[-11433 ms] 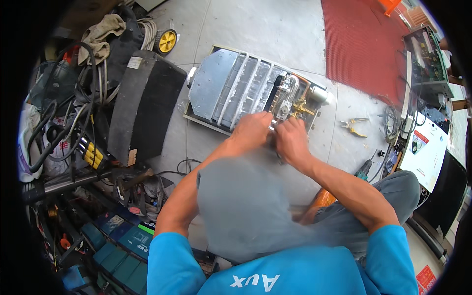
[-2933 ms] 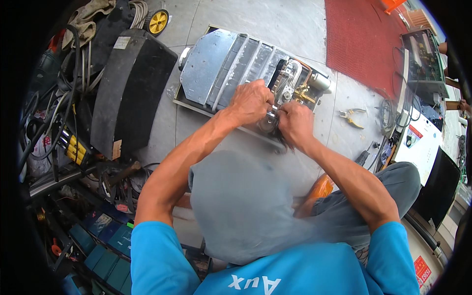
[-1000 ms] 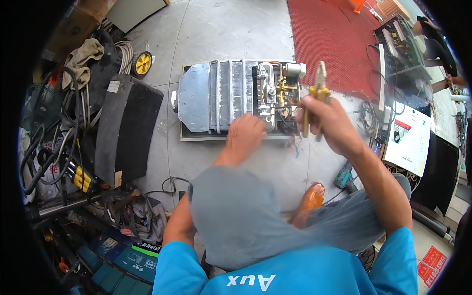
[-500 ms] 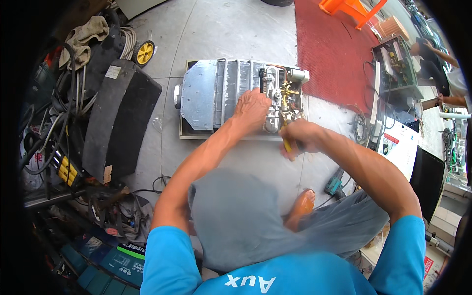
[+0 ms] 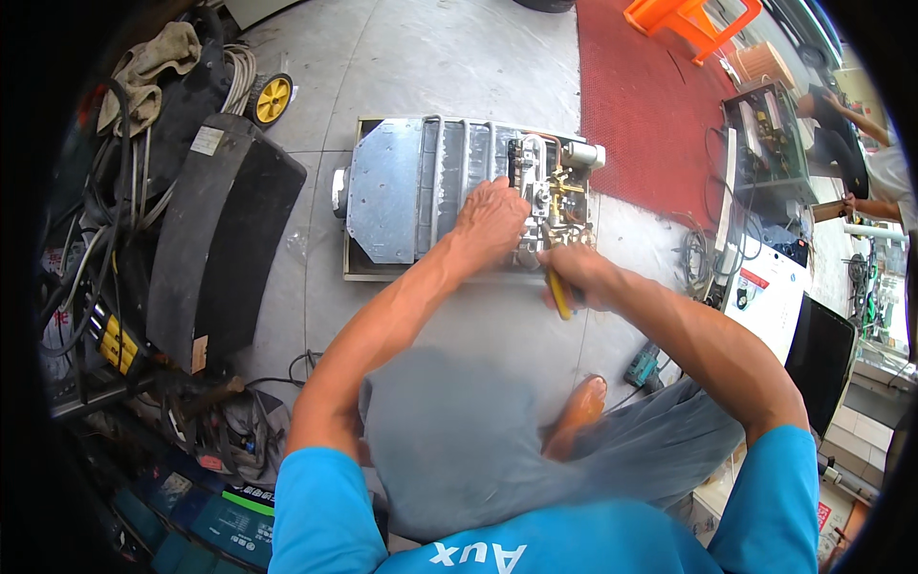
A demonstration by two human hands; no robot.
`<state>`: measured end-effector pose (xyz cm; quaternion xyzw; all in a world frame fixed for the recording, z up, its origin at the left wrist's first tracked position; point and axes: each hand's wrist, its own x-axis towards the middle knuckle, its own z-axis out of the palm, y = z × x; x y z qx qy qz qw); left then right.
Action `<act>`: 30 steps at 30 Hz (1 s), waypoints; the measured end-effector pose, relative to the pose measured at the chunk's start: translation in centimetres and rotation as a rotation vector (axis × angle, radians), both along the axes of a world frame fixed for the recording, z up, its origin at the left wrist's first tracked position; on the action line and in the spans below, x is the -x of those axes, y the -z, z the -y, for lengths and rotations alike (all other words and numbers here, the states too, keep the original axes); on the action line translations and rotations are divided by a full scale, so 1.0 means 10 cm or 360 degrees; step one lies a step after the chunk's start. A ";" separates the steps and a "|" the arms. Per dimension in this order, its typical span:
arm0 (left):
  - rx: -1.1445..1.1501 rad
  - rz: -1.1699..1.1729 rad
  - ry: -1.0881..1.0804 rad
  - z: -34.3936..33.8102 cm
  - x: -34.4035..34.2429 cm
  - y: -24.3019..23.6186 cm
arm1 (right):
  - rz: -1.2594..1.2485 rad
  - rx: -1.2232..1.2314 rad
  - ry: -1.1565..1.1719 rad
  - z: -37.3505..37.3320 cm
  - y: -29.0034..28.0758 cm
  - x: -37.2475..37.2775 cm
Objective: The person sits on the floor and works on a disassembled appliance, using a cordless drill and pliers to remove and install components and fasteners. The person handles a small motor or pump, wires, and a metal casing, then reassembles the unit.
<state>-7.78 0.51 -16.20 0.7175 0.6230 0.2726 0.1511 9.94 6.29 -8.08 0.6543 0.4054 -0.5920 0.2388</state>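
Note:
An opened gas water heater (image 5: 384,196) lies on its back on the floor in front of me, its metal burner and pipe fittings (image 5: 566,199) bared at the right end. My left hand (image 5: 492,218) rests on the inner edge of those fittings with its fingers curled down. What its fingertips grip, if anything, is hidden. Closed around yellow-handled pliers (image 5: 558,297), my right hand (image 5: 580,272) is at the near side of the fittings. The pliers' jaws point into the pipework, where my fingers and the parts partly cover them.
A teal power drill (image 5: 643,367) lies near my bare foot. On the left stand a curved black panel (image 5: 210,249) and a yellow wheel (image 5: 273,99). A red mat (image 5: 631,115), an orange stool (image 5: 690,27) and another opened unit (image 5: 773,139) are right, near another person's hand (image 5: 849,204).
The view has shifted slightly. My right hand has turned a little on the pliers, whose yellow handle shows more now. My left hand stays on the fittings.

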 end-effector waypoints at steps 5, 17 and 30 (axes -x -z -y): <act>0.0041 0.0078 0.0084 -0.08 0.04 0.03 | -0.0089 0.0058 0.0062 0.03 -0.07 -0.01; 0.0063 0.0017 0.0282 -0.14 0.12 0.04 | -0.0385 0.0119 -0.0276 -0.17 -0.06 -0.16; 0.0162 0.0011 0.0344 -0.18 0.13 -0.03 | -0.0315 0.0105 -0.0280 -0.08 -0.09 -0.07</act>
